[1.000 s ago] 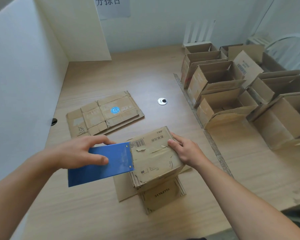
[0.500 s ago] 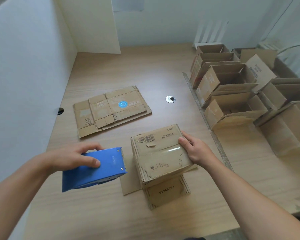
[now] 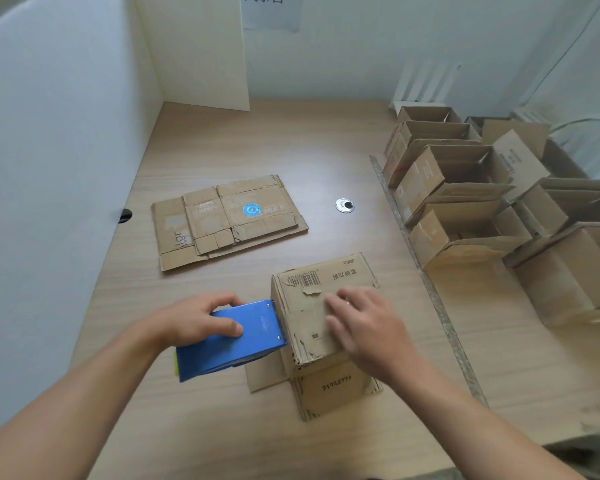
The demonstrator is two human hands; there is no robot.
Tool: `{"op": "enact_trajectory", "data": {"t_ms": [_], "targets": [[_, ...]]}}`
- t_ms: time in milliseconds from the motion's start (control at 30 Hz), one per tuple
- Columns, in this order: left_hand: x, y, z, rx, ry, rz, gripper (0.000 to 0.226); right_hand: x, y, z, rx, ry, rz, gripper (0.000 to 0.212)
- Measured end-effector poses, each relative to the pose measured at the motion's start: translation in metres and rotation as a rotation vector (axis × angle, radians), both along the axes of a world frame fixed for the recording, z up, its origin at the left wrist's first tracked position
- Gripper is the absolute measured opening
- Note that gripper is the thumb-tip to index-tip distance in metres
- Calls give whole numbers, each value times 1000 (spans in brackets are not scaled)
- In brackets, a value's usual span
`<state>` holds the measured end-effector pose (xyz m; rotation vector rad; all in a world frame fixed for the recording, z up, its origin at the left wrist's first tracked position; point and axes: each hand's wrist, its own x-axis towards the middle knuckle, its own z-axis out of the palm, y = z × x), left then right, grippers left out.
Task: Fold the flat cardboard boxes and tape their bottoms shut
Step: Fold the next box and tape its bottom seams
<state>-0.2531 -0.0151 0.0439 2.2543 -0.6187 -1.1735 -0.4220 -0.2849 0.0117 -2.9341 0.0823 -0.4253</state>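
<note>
Bench room is hemmed on the left by a white partition and at the back by the wall. Along the right runs a rough strip, and past it stand the folded boxes. Bare wood lies open between the back wall and the flat cardboard, and again along the near edge in front of the arms.

By count there are one box in work, one blue tape dispenser, one metal disc set in the bench top and one dark hole at the left edge. The flat cardboard is one pile of at least two sheets. Four folded boxes stand in a row by the strip, with at least three more beyond them.

Near the middle front, the box in work stands with its closed face up and two flaps splayed on the wood. Left hand grips the dispenser, thumb on its side and fingers curled over the top, and the dispenser's front end touches the box's left edge. Right hand lies flat on the closed face, fingers straight and holding nothing.
</note>
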Motion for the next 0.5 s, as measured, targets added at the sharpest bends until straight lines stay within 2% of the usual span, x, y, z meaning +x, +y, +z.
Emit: {"op": "enact_trajectory", "data": {"t_ms": [233,367,500], "targets": [[-13,-1,-10,-67,32,73,41,1,23,3,117,403,-89,79],[-25,-2,-16,-110,40,116,28,6,23,9,135,430,-210,70],[-36,1,-24,-131,63,161,27,6,18,11,92,451,-256,87]]}}
